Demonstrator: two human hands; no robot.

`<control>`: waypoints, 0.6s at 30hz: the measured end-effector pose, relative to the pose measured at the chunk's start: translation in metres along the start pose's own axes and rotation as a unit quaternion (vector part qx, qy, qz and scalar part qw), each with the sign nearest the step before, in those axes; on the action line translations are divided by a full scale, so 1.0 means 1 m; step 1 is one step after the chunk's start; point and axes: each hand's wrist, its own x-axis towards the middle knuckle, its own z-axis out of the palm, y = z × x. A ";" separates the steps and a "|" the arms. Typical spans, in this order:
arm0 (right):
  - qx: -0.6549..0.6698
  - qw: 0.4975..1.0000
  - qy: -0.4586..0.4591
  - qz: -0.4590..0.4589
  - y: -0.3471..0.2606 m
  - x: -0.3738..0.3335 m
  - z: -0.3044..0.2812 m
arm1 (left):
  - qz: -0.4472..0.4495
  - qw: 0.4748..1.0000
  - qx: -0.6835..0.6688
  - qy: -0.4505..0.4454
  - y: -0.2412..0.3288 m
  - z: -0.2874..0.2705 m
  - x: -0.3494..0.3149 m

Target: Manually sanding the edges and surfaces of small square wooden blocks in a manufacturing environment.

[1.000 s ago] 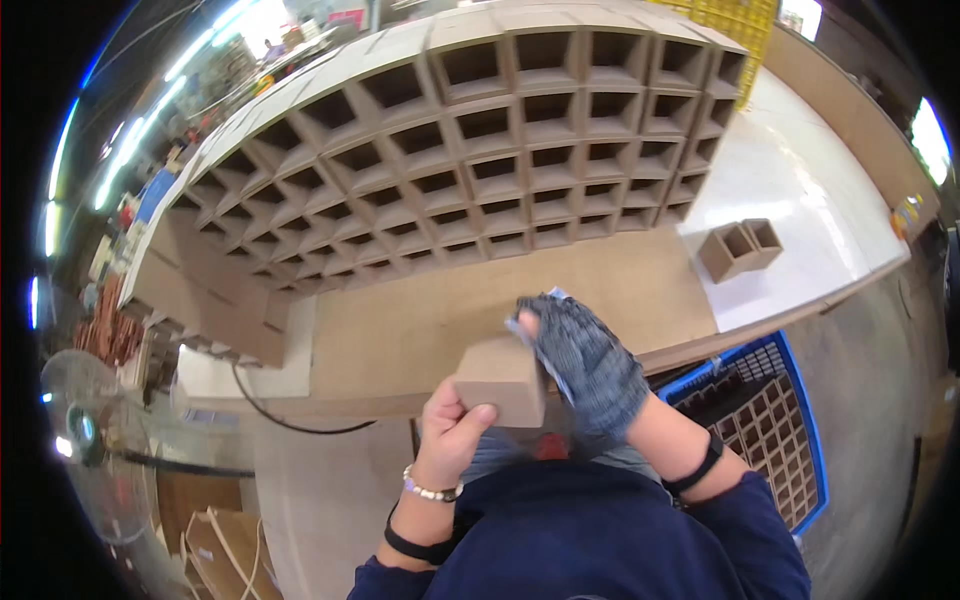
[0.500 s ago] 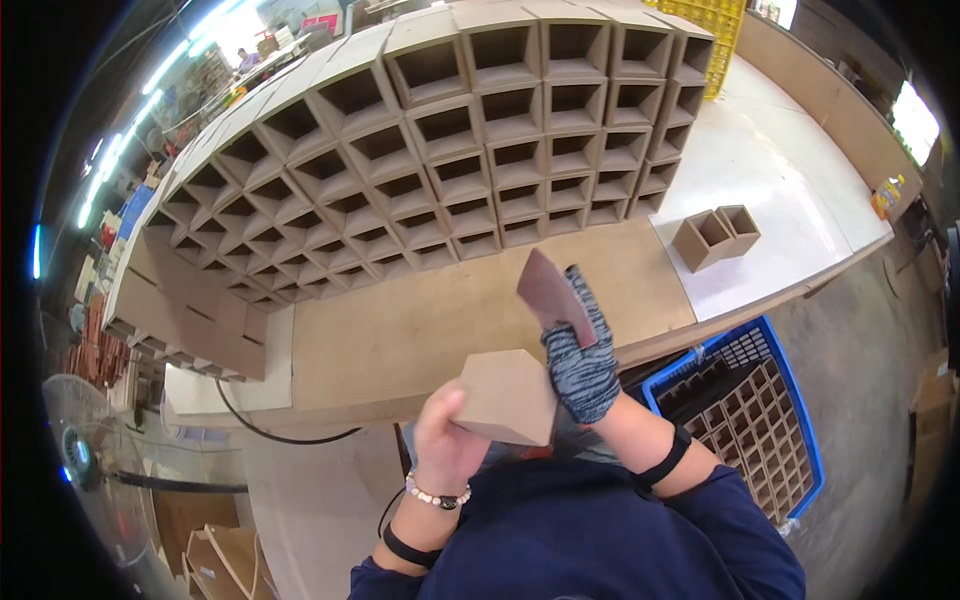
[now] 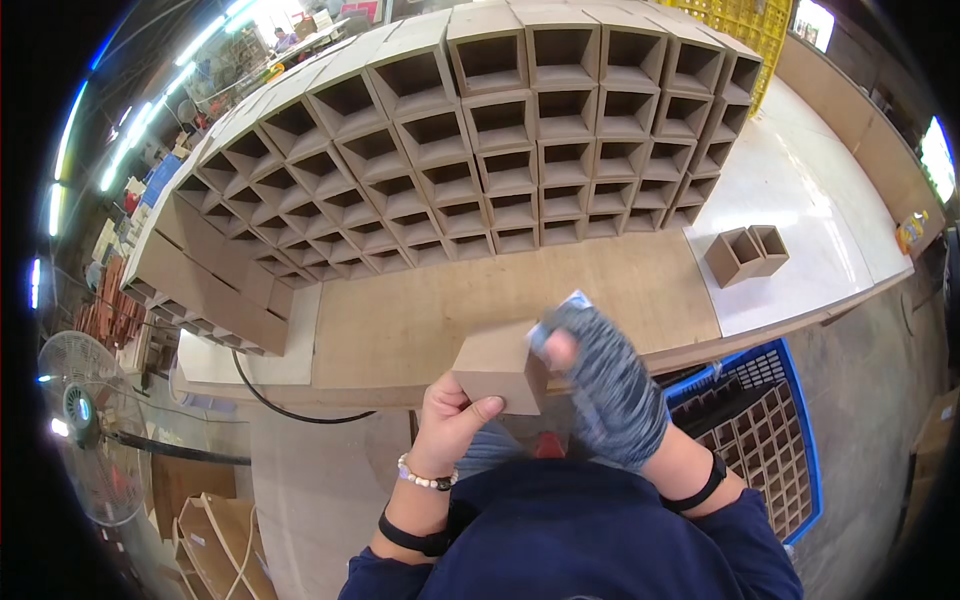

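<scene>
The tan box (image 3: 497, 372) sits over the near edge of the wooden bench (image 3: 400, 325), gripped at its left side by the bare left hand (image 3: 455, 425), thumb in front. Half a second ago the sheet showed its reddish face beyond the box; now the gloved right hand (image 3: 610, 385), fingers closed on that sheet (image 3: 576, 300), has it pale side showing at the box's upper right edge — contact too blurred to tell. Work on that edge seems resumed. Beyond the box: stacked open boxes (image 3: 472, 145); to its right — a blue crate (image 3: 806, 440).
</scene>
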 end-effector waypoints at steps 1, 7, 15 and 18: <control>-0.050 0.996 -0.031 -0.065 -0.006 0.006 0.001 | -0.001 1.000 0.025 -0.010 -0.002 -0.002 -0.001; -0.125 0.991 -0.046 -0.009 0.029 0.012 0.006 | 0.031 0.985 0.169 -0.030 0.014 0.014 -0.010; -0.044 0.997 -0.036 -0.042 0.004 0.011 0.003 | 0.020 0.989 0.143 -0.032 0.013 0.008 -0.009; -0.077 0.995 -0.001 0.060 0.050 -0.002 0.012 | 0.019 0.998 -0.057 -0.018 0.012 0.024 -0.009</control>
